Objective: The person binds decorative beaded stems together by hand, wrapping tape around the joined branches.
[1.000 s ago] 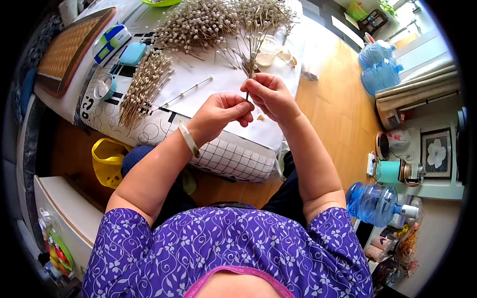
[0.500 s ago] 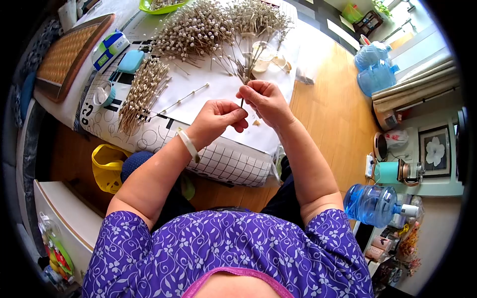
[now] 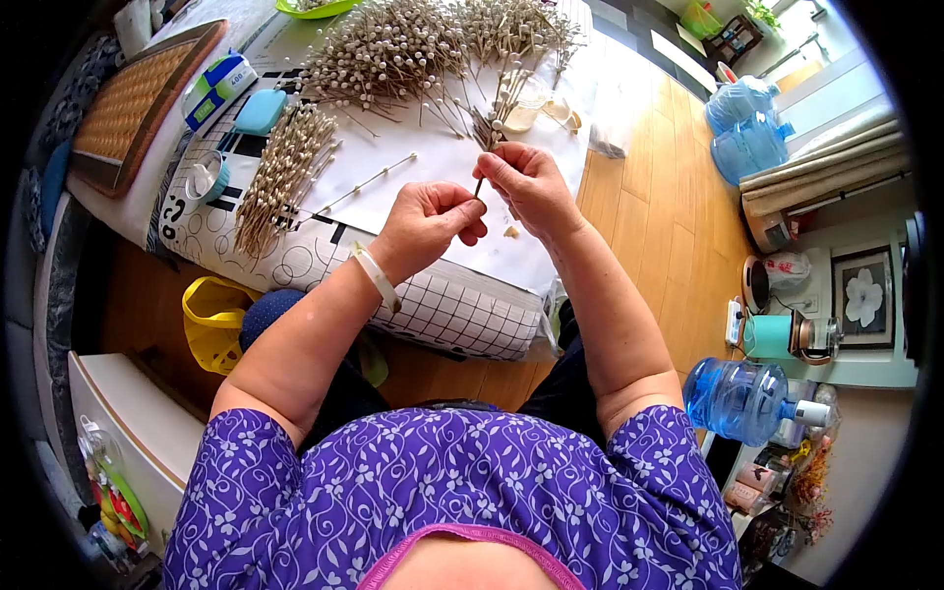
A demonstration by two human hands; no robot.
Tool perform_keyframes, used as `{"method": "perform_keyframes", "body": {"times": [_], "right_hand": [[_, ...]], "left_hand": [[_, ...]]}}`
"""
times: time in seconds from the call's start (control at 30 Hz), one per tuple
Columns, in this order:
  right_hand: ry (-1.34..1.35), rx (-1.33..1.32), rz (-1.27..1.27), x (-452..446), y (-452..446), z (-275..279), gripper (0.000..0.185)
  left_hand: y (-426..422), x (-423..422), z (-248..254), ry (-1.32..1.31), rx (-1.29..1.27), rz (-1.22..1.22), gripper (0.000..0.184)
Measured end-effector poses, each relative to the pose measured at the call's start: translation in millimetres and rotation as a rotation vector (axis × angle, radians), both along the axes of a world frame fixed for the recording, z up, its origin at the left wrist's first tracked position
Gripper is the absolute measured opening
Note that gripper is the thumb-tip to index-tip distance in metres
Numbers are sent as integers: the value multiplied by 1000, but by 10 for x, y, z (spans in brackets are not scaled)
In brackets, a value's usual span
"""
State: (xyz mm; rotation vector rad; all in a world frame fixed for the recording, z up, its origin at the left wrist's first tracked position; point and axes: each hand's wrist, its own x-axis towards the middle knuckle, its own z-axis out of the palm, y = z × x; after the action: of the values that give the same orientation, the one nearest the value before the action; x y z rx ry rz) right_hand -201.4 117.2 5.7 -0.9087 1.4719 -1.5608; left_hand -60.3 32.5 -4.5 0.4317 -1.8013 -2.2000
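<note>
My left hand (image 3: 431,224) is closed, thumb and forefinger pinching the lower end of a dried budded branch (image 3: 489,128). Just above it, my right hand (image 3: 531,185) grips the same stem between thumb and fingers. The branch points away from me, its forked top overlapping pale round items (image 3: 526,113) behind. On white paper (image 3: 398,221) left of my hands lies a single budded stem (image 3: 372,183). Farther left rests a bundle of budded stems (image 3: 285,182). Beyond are a large pile of budded branches (image 3: 383,59) and another pile (image 3: 506,28).
A blue case (image 3: 260,112), a small cup (image 3: 206,177) and a tissue pack (image 3: 218,88) sit on the table's left. A tan scrap (image 3: 511,232) lies near my right wrist. A yellow bag (image 3: 211,324) is below the table; large water bottles (image 3: 737,401) stand at right.
Both hands have shifted slightly away from me, still on the branch. The branch's top now leans a little more to the right.
</note>
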Motion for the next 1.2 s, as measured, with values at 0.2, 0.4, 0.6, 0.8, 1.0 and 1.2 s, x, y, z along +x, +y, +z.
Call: {"method": "perform_keyframes", "body": {"times": [0.2,0.4,0.6,0.8,1.0,1.2], "right_hand": [[-38,9,29,-4,-8,53,19],[-61,2,50,-71,30,80,19],[85,-42,47,-27,-25,-37,20],[111,-58,83,25,-45,28,20],[14,-79,146,72,-40,44,19],[0,-23,211,63,-16,107,20]], "left_hand": [[-24,1,-20,7,-39,5,14],[-153,25,28,2,253,-154,34],[-83,-21,1,40,195,-131,31],[-116,-2,-20,16,130,-40,20],[-122,24,44,1,242,-58,18],[-154,28,5,11,266,-61,16]]}}
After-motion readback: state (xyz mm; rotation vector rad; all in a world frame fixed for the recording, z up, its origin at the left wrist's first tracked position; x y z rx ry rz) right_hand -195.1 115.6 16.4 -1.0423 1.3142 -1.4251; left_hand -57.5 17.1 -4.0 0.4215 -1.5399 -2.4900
